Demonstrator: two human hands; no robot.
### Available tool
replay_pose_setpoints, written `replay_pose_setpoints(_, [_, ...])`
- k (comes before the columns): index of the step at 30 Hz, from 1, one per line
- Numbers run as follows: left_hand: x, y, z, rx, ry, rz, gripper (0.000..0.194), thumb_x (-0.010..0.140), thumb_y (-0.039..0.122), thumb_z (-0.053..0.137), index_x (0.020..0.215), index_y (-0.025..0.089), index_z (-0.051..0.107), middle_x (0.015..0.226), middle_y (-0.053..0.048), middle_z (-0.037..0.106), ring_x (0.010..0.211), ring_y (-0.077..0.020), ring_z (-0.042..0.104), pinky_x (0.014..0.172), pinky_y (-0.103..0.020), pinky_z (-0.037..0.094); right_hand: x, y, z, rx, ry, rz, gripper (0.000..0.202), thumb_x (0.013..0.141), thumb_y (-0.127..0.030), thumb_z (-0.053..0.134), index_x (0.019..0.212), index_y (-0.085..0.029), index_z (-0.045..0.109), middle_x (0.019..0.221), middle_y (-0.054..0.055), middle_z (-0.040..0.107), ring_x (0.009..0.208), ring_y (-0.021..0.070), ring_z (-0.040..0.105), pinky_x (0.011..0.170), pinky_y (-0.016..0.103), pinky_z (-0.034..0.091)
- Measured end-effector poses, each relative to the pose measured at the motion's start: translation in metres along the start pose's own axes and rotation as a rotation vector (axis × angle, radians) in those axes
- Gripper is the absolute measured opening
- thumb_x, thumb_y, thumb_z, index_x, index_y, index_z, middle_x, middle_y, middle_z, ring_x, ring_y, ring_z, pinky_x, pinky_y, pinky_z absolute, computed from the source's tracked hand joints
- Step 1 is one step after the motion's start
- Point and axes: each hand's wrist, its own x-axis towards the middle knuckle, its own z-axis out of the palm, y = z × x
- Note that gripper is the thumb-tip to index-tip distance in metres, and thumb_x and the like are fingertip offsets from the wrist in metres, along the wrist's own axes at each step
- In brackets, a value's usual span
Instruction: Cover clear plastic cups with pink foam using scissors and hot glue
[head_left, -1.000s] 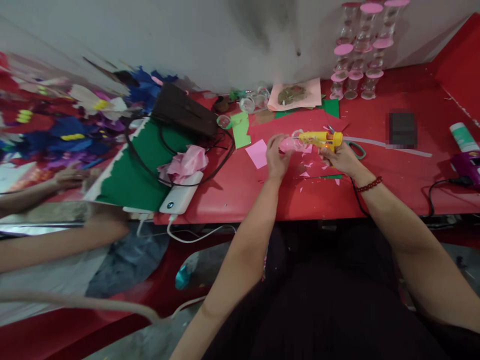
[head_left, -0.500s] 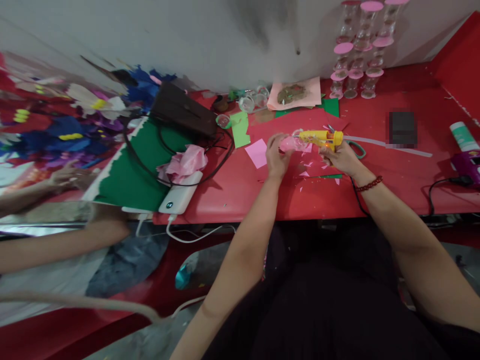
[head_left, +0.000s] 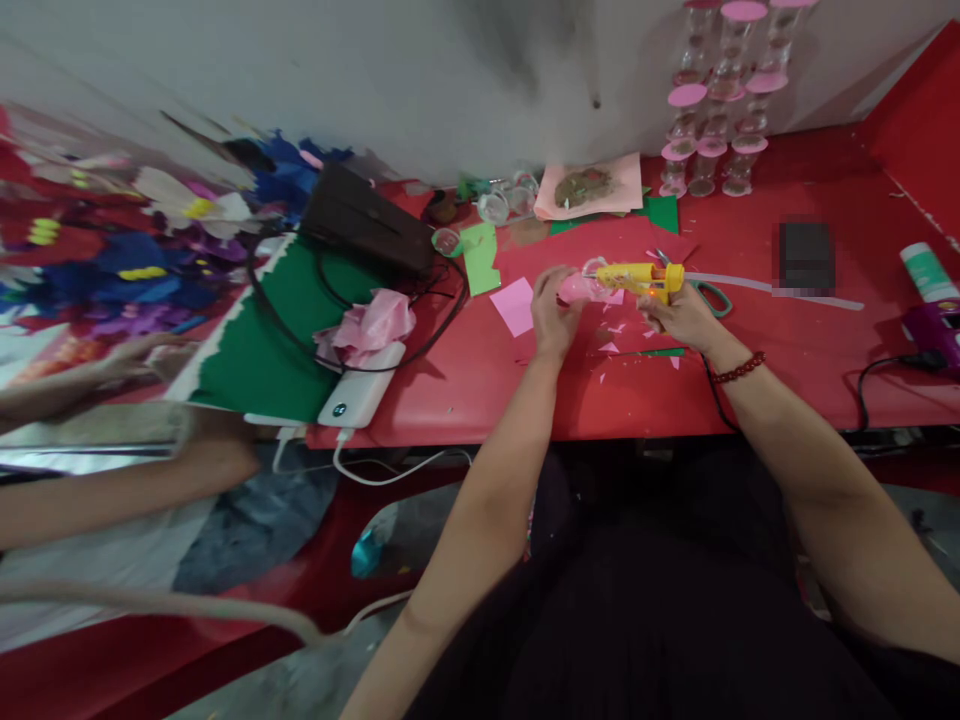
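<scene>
My right hand (head_left: 673, 312) grips a yellow hot glue gun (head_left: 634, 278), with a long clear glue stick (head_left: 776, 289) sticking out of its back. Its nozzle points left and meets a small clear plastic piece with a pink end (head_left: 576, 288). That piece sits in the closed fingers of my left hand (head_left: 553, 305); its exact shape is partly hidden by them. Under both hands, small pink paper scraps (head_left: 611, 348) lie on the red table (head_left: 495, 390). Green-handled scissors (head_left: 712, 298) rest just behind my right hand.
Stacked clear plastic hourglasses with pink discs (head_left: 712, 120) stand at the back right. Brown sand lies on a pink sheet (head_left: 626, 185). A white power bank (head_left: 360, 390), cables and a dark box (head_left: 367, 220) are at left, beside another person's arm (head_left: 112, 500) and paper flowers.
Hardly anything differs. The glue gun and my right hand have shifted very slightly left; the other person's hand at far left has moved a little.
</scene>
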Motion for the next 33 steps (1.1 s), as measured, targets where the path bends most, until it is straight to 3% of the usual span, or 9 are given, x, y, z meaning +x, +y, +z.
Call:
replay_pose_setpoints(7, [0.000, 0.001, 0.000, -0.021, -0.002, -0.041, 0.046, 0.079, 0.012, 0.079, 0.121, 0.026, 0.068, 0.129, -0.008, 0.071, 0.130, -0.0275, 0.066, 0.119, -0.048, 0.054, 0.000, -0.002, 0.002, -0.007, -0.015, 0.001, 0.053, 0.087, -0.071, 0.076, 0.077, -0.025, 0.052, 0.055, -0.007, 0.046, 0.045, 0.0095, 0.040, 0.043, 0.026, 0.040])
replay_pose_setpoints(20, [0.002, -0.001, 0.000, -0.004, 0.069, -0.117, 0.044, 0.078, 0.023, 0.086, 0.117, 0.028, 0.068, 0.126, -0.008, 0.071, 0.123, -0.0281, 0.067, 0.114, -0.048, 0.057, -0.003, -0.011, 0.003, -0.034, -0.028, 0.038, 0.051, 0.084, -0.069, 0.080, 0.075, -0.026, 0.054, 0.056, -0.004, 0.047, 0.049, 0.0123, 0.044, 0.044, 0.029, 0.042])
replay_pose_setpoints(24, [0.002, 0.000, -0.001, 0.003, 0.072, -0.138, 0.045, 0.078, 0.023, 0.086, 0.118, 0.026, 0.068, 0.127, -0.011, 0.069, 0.126, -0.0291, 0.065, 0.118, -0.048, 0.053, -0.003, -0.008, 0.003, -0.030, -0.025, 0.043, 0.052, 0.083, -0.071, 0.080, 0.075, -0.026, 0.055, 0.054, -0.005, 0.047, 0.048, 0.0115, 0.043, 0.043, 0.028, 0.040])
replay_pose_setpoints(28, [0.002, 0.002, -0.003, -0.003, 0.059, -0.181, 0.043, 0.082, 0.028, 0.082, 0.121, 0.027, 0.064, 0.133, -0.012, 0.066, 0.132, -0.0311, 0.061, 0.120, -0.052, 0.049, -0.002, -0.003, 0.001, -0.036, -0.017, 0.061, 0.049, 0.084, -0.064, 0.083, 0.074, -0.025, 0.055, 0.055, -0.004, 0.046, 0.047, 0.0109, 0.043, 0.042, 0.027, 0.038])
replay_pose_setpoints(33, [0.001, 0.005, -0.003, 0.000, 0.122, -0.182, 0.046, 0.078, 0.019, 0.084, 0.119, 0.027, 0.065, 0.130, -0.011, 0.066, 0.127, -0.0303, 0.063, 0.114, -0.051, 0.054, -0.001, -0.002, 0.002, -0.008, -0.003, 0.058, 0.045, 0.084, -0.058, 0.086, 0.078, -0.025, 0.057, 0.055, -0.005, 0.045, 0.047, 0.0107, 0.042, 0.041, 0.026, 0.036])
